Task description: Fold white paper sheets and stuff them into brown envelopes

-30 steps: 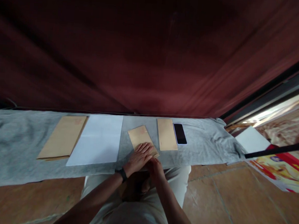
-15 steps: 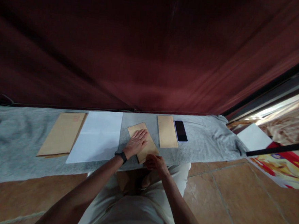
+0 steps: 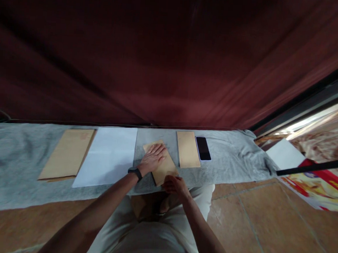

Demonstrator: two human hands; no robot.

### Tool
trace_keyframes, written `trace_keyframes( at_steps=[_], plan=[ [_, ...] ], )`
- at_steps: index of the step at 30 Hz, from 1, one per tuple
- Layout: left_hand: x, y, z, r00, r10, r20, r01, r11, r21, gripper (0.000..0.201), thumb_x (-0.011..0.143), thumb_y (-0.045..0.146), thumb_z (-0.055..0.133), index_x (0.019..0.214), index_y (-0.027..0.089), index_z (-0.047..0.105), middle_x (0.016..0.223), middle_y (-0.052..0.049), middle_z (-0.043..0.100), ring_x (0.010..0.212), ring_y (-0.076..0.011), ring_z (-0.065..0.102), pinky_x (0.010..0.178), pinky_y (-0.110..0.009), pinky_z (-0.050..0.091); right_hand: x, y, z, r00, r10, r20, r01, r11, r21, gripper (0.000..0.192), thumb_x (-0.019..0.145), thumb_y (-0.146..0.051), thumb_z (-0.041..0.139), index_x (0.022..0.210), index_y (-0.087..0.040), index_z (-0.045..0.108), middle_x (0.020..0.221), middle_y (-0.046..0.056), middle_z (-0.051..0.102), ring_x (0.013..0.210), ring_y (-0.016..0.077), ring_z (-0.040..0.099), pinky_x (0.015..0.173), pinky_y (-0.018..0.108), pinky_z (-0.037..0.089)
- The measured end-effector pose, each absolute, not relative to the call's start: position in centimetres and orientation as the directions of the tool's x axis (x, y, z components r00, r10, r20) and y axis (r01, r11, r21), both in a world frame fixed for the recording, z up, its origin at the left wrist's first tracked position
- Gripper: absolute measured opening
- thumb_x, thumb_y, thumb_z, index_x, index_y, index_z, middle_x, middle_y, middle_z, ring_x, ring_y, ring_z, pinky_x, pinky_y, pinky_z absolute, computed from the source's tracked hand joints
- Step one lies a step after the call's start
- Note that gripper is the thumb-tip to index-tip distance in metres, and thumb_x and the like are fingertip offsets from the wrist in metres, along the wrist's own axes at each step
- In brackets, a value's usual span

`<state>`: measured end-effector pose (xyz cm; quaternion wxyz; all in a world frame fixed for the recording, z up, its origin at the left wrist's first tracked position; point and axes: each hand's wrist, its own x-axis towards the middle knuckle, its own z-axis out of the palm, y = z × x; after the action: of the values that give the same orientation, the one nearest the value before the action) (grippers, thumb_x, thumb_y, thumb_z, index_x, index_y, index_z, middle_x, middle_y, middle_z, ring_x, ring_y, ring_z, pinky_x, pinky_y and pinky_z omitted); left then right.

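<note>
A small brown paper envelope lies slanted on the grey cloth in front of me. My left hand rests flat across its upper part, fingers stretched out and pointing away from me; a dark band is on that wrist. At the envelope's near right end, my right hand is closed, its curled fingers at the edge and partly hidden in shadow. Just right of this envelope lies a second brown envelope, with a dark-screened phone beside it.
Left of my hands, white paper sheets lie next to a stack of larger brown envelopes. The grey cloth covers a long narrow surface against a dark red upright panel. Beyond its right end, a red and yellow printed package sits behind a black bar.
The view has shifted slightly. My left hand remains flat on the envelope and my right hand stays at its near end, with hardly any visible movement.
</note>
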<state>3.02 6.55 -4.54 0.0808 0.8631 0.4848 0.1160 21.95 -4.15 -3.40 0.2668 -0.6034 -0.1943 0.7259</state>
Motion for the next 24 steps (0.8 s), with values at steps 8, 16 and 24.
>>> trace_keyframes(
  at_steps=[8, 16, 24],
  plan=[
    [3.6, 4.9, -3.7, 0.454, 0.875, 0.171, 0.763, -0.481, 0.432, 0.051, 0.100, 0.033, 0.045, 0.148, 0.017, 0.050, 0.160, -0.012, 0.043, 0.154, -0.0270, 0.029, 0.128, -0.052, 0.019, 21.9, -4.6, -3.6, -0.124, 0.664, -0.738, -0.263, -0.739, -0.621, 0.032, 0.079, -0.049, 0.074, 0.081, -0.018, 0.066, 0.069, 0.004, 0.074, 0.054, 0.0153, 0.069, 0.057, 0.026, 0.056],
    [2.9, -3.8, -4.1, -0.096, 0.995, 0.036, 0.522, 0.019, 0.853, 0.052, 0.092, 0.033, 0.058, 0.143, 0.023, 0.052, 0.149, -0.012, 0.054, 0.138, -0.0271, 0.051, 0.116, -0.048, 0.042, 19.4, -4.9, -3.2, -0.155, 0.776, -0.611, -0.559, -0.579, -0.594, 0.045, 0.066, -0.054, 0.085, 0.084, -0.019, 0.062, 0.067, -0.001, 0.070, 0.058, 0.0139, 0.068, 0.059, 0.024, 0.056],
    [3.2, -4.0, -3.1, -0.190, 0.916, -0.353, 0.164, 0.384, 0.909, 0.087, 0.082, 0.027, 0.067, 0.158, 0.014, 0.027, 0.087, -0.005, 0.074, 0.060, -0.0199, 0.066, 0.056, -0.032, 0.054, 18.2, -4.8, -2.8, -0.189, 0.790, -0.583, -0.283, -0.612, -0.738, 0.045, 0.075, -0.061, 0.073, 0.085, -0.017, 0.070, 0.069, 0.004, 0.072, 0.064, 0.0199, 0.071, 0.065, 0.032, 0.059]
  ],
)
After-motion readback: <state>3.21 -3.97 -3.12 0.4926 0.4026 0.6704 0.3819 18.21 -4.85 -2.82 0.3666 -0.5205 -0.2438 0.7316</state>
